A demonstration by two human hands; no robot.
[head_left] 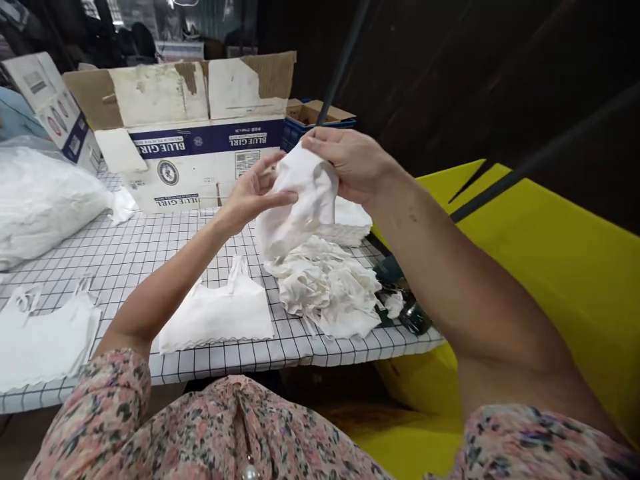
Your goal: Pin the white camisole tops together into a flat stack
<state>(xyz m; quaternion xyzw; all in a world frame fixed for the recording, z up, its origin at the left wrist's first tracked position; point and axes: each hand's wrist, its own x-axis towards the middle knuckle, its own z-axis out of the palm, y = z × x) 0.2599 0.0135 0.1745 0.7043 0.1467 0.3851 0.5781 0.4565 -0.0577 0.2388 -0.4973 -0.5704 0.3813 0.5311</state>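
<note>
My right hand (347, 167) grips the top of a crumpled white garment (297, 210), which hangs down in front of me. My left hand (257, 197) is spread, its fingers apart and their tips against the cloth's left side. Below my hands lies a heap of rumpled white garments (325, 290). A flat white camisole top with a scalloped hem (217, 317) lies under my left forearm, and a similar top (45, 343) lies further left. Both rest on a table covered with white, black-gridded cloth (125, 267).
A large bag of white items (40, 203) lies at the left of the table. Behind it stands an open cardboard box printed BLUE GIRL (200, 143), with a blue crate (320, 123) beyond. Dark objects (400, 300) lie at the table's right edge, above a yellow surface (525, 267).
</note>
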